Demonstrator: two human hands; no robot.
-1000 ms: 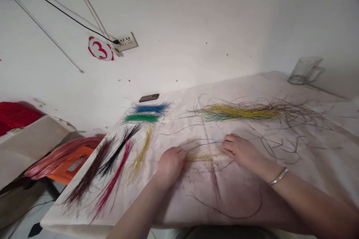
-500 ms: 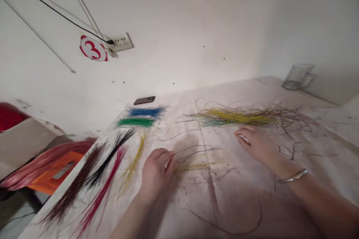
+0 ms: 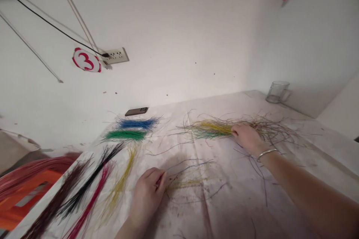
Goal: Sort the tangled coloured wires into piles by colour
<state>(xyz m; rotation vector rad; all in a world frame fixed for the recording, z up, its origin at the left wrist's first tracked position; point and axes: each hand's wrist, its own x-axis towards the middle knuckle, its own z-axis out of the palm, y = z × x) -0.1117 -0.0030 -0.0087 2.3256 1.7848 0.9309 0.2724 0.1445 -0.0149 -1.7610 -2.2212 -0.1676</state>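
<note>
My left hand (image 3: 147,194) is closed near the cloth's middle, with a thin red strand (image 3: 159,181) showing between its fingers. Just right of it lie loose yellow and blue strands (image 3: 185,183). My right hand (image 3: 246,138) rests on a long, mostly yellow fibre bundle (image 3: 210,129), fingers among the strands, with a metal bangle (image 3: 266,153) on its wrist. Separate bunches lie at the left: blue (image 3: 137,123), green (image 3: 125,135), yellow (image 3: 120,185), black (image 3: 89,181), crimson (image 3: 89,198) and dark brown (image 3: 56,201).
The stained white cloth (image 3: 224,209) covers the table against a white wall. A phone (image 3: 136,111) lies at its far edge, and a glass jug (image 3: 277,92) stands in the far corner. Off the left edge, a pink-red fibre coil (image 3: 36,168) lies on an orange stool (image 3: 25,198).
My right hand has moved forward onto the long bundle. My left hand has closed around a thin strand. The whole view has shifted, with the table sitting lower in the picture.
</note>
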